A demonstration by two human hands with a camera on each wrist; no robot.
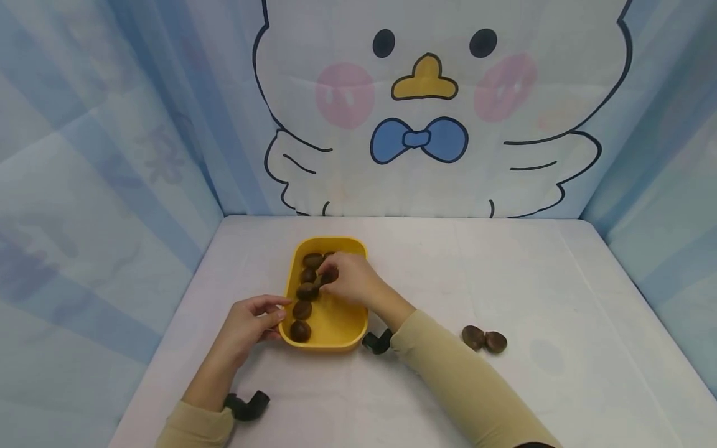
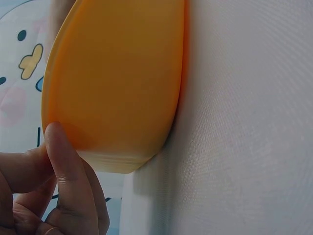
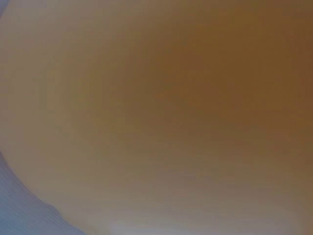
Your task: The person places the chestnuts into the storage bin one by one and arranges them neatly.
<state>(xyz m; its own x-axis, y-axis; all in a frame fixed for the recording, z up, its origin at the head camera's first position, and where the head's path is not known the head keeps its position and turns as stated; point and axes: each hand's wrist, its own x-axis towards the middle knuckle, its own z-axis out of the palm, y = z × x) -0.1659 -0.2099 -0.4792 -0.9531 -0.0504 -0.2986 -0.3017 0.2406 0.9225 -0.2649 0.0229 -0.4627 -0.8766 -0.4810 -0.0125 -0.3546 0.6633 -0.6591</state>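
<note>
A yellow tray (image 1: 336, 330) lies on the table with several brown chestnuts (image 1: 300, 331) lined up along its left side. At the tray's left rim, my left hand (image 1: 254, 323) pinches the edge between thumb and fingers. The left wrist view shows the fingertips (image 2: 57, 139) at the rim and the tray's outer wall (image 2: 117, 78). Over the upper part of the tray, my right hand (image 1: 353, 280) pinches a dark chestnut (image 1: 329, 275) close above the row. Part of the row is hidden behind that hand. The right wrist view is a blur of yellow-brown.
Two more chestnuts (image 1: 473, 337) lie side by side on the white table (image 1: 538, 280), right of the right forearm. Black wrist-camera mounts show at the left wrist (image 1: 248, 406) and right wrist (image 1: 378, 341). Printed curtains (image 1: 426, 180) stand at the back and both sides.
</note>
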